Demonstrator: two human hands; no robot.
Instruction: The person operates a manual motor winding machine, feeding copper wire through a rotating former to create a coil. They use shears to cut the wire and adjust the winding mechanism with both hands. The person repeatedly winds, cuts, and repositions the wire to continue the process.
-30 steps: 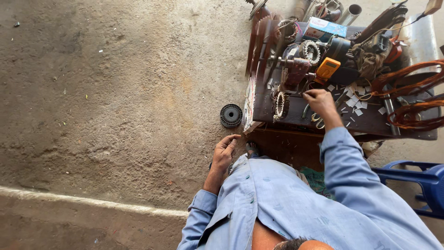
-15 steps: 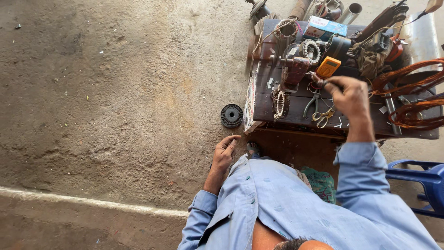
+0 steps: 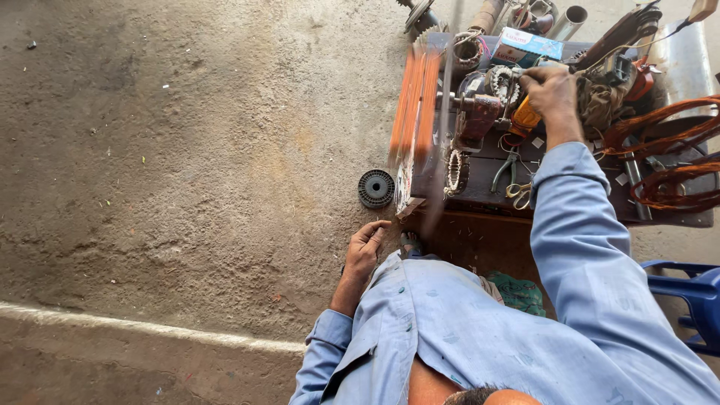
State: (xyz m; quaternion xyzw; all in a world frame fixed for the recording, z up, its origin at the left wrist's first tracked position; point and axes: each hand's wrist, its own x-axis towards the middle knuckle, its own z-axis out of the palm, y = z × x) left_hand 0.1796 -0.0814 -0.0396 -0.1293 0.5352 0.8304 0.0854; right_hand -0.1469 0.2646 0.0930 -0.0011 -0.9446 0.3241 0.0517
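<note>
Orange tool (image 3: 524, 118) is grasped by the right hand (image 3: 551, 91) on the workbench (image 3: 570, 196); left hand (image 3: 364, 247) rests with fingers relaxed on the concrete floor (image 3: 187, 172).

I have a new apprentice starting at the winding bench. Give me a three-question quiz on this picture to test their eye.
1. True or false: the left hand grips a tool on the bench.
2. Which item does the right hand reach? A) the black round spool on the floor B) the orange-yellow tool on the bench C) the blue plastic chair
3. Fill in: the loops of bare wire at the bench's right end are ____ coloured.

Key
1. False: it rests open on the concrete floor, near the bench's corner.
2. B
3. Copper
</note>
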